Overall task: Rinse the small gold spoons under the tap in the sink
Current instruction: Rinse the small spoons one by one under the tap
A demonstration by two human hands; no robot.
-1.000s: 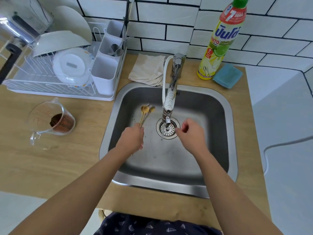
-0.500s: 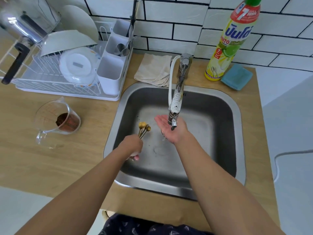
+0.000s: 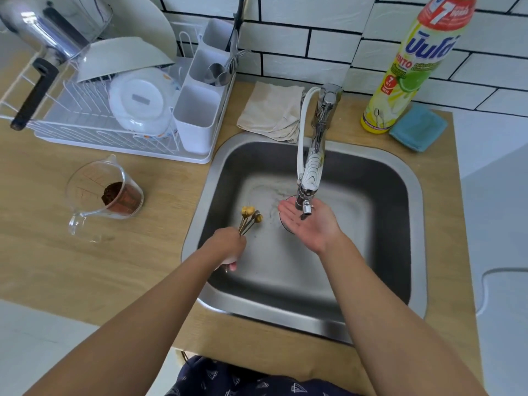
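Head view of the sink (image 3: 411, 178), which filled the centre of the frame, set into the wooden tabletop (image 3: 85, 267). The left hand (image 3: 227, 247), at centre left over the basin's near-left part, formed the grip: its fingers were curled round the handles of the small gold spoons (image 3: 251, 217), held as one bundle. The bundle's long axis ran from the fist toward the upper right, so that the bowls stood above and to the right of the knuckles, clear of the basin floor as far as could be judged. The tap (image 3: 313, 167) reached down from the upper centre, its nozzle ending right of the spoon bowls and well apart from them; this sideways gap was the relation on which the rinse depended, and closing it would probably call for a short shift of the left hand toward the right of the frame. The right hand (image 3: 310, 224) lay palm up, fingers straight and spread, directly beneath the nozzle and holding nothing, so it was the nearer hand to the tap. Whether water was running could not be told with certainty. At upper left stood a dish rack (image 3: 85, 132), below it a measuring jug (image 3: 100, 195); a soap bottle (image 3: 411, 67) occupied the upper right.
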